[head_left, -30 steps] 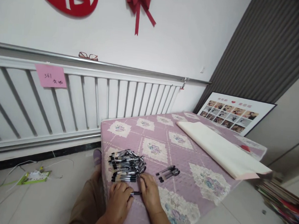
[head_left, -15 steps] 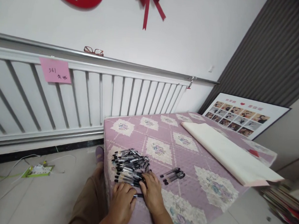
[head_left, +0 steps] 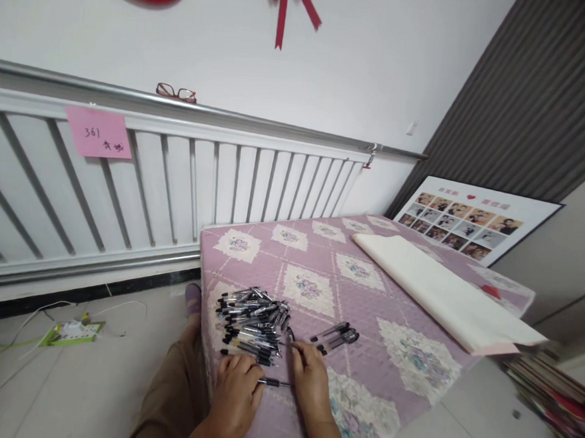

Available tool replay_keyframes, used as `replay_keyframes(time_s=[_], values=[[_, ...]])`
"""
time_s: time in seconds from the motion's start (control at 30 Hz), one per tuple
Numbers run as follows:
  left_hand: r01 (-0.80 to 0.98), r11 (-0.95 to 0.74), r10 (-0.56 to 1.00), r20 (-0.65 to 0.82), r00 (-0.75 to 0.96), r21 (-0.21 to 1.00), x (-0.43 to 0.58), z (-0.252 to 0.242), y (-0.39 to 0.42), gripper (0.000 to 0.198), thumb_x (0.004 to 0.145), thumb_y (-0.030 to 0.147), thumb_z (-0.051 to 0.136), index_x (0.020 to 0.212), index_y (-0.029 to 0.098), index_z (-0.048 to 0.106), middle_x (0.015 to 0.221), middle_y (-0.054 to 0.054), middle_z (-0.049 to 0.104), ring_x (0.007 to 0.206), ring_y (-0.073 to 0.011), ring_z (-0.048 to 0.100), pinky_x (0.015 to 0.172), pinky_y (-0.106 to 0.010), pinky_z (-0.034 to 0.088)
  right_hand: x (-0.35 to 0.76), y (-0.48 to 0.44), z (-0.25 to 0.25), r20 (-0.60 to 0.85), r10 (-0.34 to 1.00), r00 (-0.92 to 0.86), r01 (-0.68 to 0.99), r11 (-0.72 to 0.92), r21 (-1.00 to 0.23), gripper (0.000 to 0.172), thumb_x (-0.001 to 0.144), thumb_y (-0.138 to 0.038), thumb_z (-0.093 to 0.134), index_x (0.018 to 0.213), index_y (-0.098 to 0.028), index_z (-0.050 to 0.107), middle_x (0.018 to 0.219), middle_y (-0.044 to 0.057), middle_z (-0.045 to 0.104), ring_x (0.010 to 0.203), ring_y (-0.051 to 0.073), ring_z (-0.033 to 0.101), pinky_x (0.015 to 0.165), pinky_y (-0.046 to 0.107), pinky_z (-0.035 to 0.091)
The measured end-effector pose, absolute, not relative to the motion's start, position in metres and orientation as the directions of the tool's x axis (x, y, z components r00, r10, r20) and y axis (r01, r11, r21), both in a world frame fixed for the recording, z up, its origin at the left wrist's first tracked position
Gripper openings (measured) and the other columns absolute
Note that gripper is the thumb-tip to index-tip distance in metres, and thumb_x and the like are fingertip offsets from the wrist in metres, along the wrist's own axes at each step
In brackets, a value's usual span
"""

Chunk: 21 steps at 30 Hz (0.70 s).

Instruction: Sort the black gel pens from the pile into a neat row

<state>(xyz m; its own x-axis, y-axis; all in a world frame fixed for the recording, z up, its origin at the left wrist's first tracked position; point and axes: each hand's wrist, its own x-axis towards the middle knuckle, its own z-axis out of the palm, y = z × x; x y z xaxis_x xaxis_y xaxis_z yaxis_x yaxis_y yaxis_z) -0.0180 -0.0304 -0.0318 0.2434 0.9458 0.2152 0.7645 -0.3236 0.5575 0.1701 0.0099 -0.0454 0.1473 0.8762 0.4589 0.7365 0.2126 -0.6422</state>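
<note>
My left hand point(head_left: 235, 390) is closed around a pen point(head_left: 274, 382), whose dark grip and thin bare tip stick out toward the right. Between the bent fingers of my right hand point(head_left: 310, 375) is a small dark piece that looks like a pen cap point(head_left: 291, 334); part of it is hidden by the fingers. Just beyond my left hand lies a heap of clear pens point(head_left: 253, 320) with black caps. Several other pens point(head_left: 337, 337) lie side by side, apart from the heap, beyond my right hand. All rest on a purple flowered bedspread point(head_left: 357, 303).
A long cream sheet or board point(head_left: 418, 281) lies across the right side of the bed. Behind it leans a photo board point(head_left: 467, 218). A white radiator point(head_left: 249, 182) runs along the wall. A power strip point(head_left: 71, 332) with cables sits on the floor at left.
My right hand has drawn back from the pens and moved right, away from my left hand, showing the small dark piece in its fingers. More of the pen in my left hand shows.
</note>
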Motion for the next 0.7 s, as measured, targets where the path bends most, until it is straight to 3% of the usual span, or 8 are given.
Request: replay_keyframes(time_s=[0.27,0.43,0.7], values=[[0.775,-0.318,0.948,0.21,0.24,0.547,-0.017,-0.03,-0.031,0.011,0.083,0.022,0.057,0.088,0.028,0.064,0.1,0.002,0.061,0.101,-0.0201,0.05,0.095,-0.039,0.028,0.159,0.004,-0.03,0.34,0.938,-0.062,0.81,0.246,-0.533,0.014,0.084,-0.027,0.055,0.083,-0.024,0.069,0.084,0.004,0.068,0.085,0.02,0.06,0.077,0.031,0.04],[0.77,-0.333,0.943,0.218,0.253,0.545,-0.018,-0.03,-0.03,0.014,0.082,0.023,0.059,0.093,0.031,0.064,0.1,0.002,0.061,0.101,-0.0202,0.05,0.094,-0.04,0.028,0.153,0.004,-0.025,0.279,0.956,-0.086,0.864,0.211,-0.457,0.016,0.081,-0.022,0.059,0.09,-0.028,0.069,0.089,0.002,0.067,0.091,0.021,0.058,0.079,0.033,0.036],[0.774,-0.342,0.939,0.218,0.265,0.532,-0.018,-0.028,-0.031,0.013,0.083,0.022,0.057,0.089,0.031,0.065,0.1,0.002,0.061,0.101,-0.0198,0.05,0.093,-0.039,0.028,0.153,0.001,-0.025,0.282,0.956,-0.085,0.876,0.207,-0.437,0.015,0.085,-0.02,0.053,0.085,-0.023,0.067,0.088,0.004,0.066,0.089,0.02,0.057,0.078,0.031,0.035]])
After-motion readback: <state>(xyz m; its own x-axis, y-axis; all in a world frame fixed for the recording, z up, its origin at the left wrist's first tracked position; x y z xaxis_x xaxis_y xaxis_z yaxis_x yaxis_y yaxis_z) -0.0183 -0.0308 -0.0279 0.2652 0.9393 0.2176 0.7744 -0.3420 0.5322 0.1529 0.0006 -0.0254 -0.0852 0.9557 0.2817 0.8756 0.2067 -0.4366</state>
